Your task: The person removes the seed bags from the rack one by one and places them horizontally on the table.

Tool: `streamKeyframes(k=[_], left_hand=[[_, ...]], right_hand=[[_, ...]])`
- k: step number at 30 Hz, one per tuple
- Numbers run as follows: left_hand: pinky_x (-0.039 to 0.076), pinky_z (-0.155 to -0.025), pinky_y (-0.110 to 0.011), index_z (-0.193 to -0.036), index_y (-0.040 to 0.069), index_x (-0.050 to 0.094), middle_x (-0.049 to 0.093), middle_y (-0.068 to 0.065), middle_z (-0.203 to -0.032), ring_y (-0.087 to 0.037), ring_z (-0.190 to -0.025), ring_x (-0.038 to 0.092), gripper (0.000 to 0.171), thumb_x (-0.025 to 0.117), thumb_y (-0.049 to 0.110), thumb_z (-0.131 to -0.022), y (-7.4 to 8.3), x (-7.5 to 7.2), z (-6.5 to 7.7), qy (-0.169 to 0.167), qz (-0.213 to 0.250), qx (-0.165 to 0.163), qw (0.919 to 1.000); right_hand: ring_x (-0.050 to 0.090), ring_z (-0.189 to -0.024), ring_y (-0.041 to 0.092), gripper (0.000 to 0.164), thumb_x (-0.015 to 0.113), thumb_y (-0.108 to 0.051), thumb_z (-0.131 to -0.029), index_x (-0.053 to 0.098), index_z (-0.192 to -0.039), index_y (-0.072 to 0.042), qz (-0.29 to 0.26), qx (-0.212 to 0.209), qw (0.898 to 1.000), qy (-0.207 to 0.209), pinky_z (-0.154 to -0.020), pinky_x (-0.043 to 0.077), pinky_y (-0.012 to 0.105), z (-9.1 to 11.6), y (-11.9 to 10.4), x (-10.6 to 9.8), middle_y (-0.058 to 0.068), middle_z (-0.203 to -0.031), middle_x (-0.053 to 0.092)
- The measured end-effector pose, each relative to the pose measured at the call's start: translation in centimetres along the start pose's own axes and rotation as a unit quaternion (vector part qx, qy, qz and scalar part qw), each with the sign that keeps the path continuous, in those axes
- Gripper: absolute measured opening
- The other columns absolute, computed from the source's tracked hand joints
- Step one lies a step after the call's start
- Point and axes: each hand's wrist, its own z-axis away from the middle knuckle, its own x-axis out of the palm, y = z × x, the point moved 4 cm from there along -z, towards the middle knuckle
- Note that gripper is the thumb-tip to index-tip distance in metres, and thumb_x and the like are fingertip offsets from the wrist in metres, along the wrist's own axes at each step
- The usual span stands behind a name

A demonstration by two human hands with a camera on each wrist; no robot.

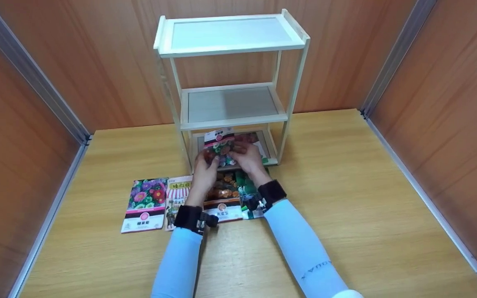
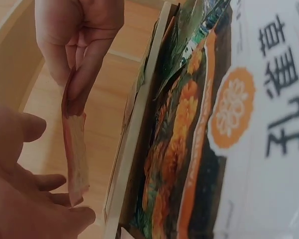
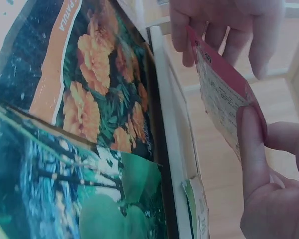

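Observation:
My right hand (image 1: 246,157) pinches a flower seed packet (image 1: 218,140) between thumb and fingers, at the front of the bottom shelf (image 1: 199,142). In the right wrist view the packet's pink-edged printed back (image 3: 222,87) faces the camera. My left hand (image 1: 204,174) is at the packet's other end. Its fingers (image 2: 52,182) are right at the packet's edge, while its thumb stands apart from it in the left wrist view. Another packet (image 1: 261,149) lies on the bottom shelf, partly hidden by my right hand.
A pale three-tier rack (image 1: 232,51) stands by the back wooden wall. Before it on the table lie a pink-flower packet (image 1: 144,205), a striped packet (image 1: 177,192), an orange marigold packet (image 1: 222,203) and a green packet (image 1: 247,192). Wooden walls rise on both sides.

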Motion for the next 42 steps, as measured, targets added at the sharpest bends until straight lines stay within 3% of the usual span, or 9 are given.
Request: streamKeyframes(k=[7, 14, 23, 28, 32, 36, 42], left_hand=[[0.031, -0.121, -0.044, -0.160, -0.004, 0.015, 0.021, -0.027, -0.165, -0.038, -0.151, 0.029, 0.071, 0.053, 0.023, -0.107, 0.2, -0.3, 0.4, 0.006, 0.094, -0.043, 0.9946], [0.037, -0.117, -0.046, -0.163, 0.001, 0.010, 0.038, -0.029, -0.156, -0.038, -0.145, 0.039, 0.077, 0.057, 0.021, -0.106, 0.5, -1.1, 0.7, 0.007, 0.163, -0.086, 0.9829], [0.039, -0.115, -0.046, -0.159, -0.001, 0.028, 0.041, -0.027, -0.156, -0.035, -0.142, 0.044, 0.065, 0.058, 0.024, -0.106, 1.1, -2.1, 1.3, -0.027, 0.154, -0.089, 0.9837], [0.053, -0.095, -0.037, -0.153, -0.003, 0.038, 0.061, -0.023, -0.133, -0.030, -0.114, 0.064, 0.058, 0.061, 0.021, -0.105, 1.8, -2.4, 1.5, -0.036, 0.150, -0.093, 0.9837], [0.055, -0.075, -0.025, -0.142, -0.003, 0.052, 0.070, -0.016, -0.111, -0.018, -0.089, 0.068, 0.046, 0.065, 0.015, -0.102, 2.2, -2.7, 1.7, -0.038, 0.139, -0.099, 0.9845], [0.053, -0.066, -0.022, -0.139, -0.005, 0.052, 0.072, -0.013, -0.101, -0.014, -0.079, 0.067, 0.044, 0.067, 0.011, -0.100, 2.6, -2.7, 2.1, -0.065, 0.139, -0.099, 0.9831], [0.054, -0.067, -0.026, -0.144, -0.004, 0.049, 0.072, -0.012, -0.096, -0.016, -0.078, 0.067, 0.052, 0.069, 0.014, -0.100, 3.3, -2.5, 2.8, -0.100, 0.112, -0.090, 0.9846]], right_hand=[[0.072, -0.098, 0.023, 0.044, 0.072, -0.002, -0.094, 0.061, -0.137, 0.001, -0.089, 0.009, 0.996, 0.006, -0.072, 0.060, 0.028, 1.3, 0.4, -1.0, 0.018, -0.121, 0.072], [0.070, -0.093, 0.021, 0.046, 0.071, -0.004, -0.095, 0.059, -0.139, 0.001, -0.066, 0.009, 0.998, -0.006, -0.074, 0.060, 0.028, 2.4, 0.2, -1.8, 0.016, -0.116, 0.073], [0.069, -0.091, 0.020, 0.043, 0.071, -0.003, -0.095, 0.061, -0.137, -0.002, -0.060, 0.011, 0.997, -0.043, -0.073, 0.059, 0.028, 3.5, -0.8, -2.5, 0.012, -0.110, 0.073], [0.069, -0.090, 0.019, 0.044, 0.072, -0.004, -0.094, 0.061, -0.137, -0.002, -0.041, 0.009, 0.997, -0.065, -0.074, 0.059, 0.028, 3.7, -1.9, -2.9, 0.011, -0.107, 0.073], [0.070, -0.088, 0.021, 0.046, 0.073, -0.004, -0.093, 0.061, -0.137, -0.002, -0.030, 0.017, 0.995, -0.089, -0.076, 0.060, 0.030, 3.8, -2.4, -3.4, 0.011, -0.104, 0.073], [0.071, -0.091, 0.023, 0.044, 0.073, -0.008, -0.094, 0.060, -0.136, -0.003, -0.023, 0.036, 0.994, -0.105, -0.079, 0.061, 0.035, 4.1, -2.4, -4.1, 0.013, -0.104, 0.074], [0.071, -0.096, 0.025, 0.047, 0.070, -0.016, -0.098, 0.056, -0.139, 0.000, -0.056, 0.050, 0.994, -0.084, -0.087, 0.060, 0.042, 3.8, -2.3, -5.2, 0.016, -0.112, 0.072]])
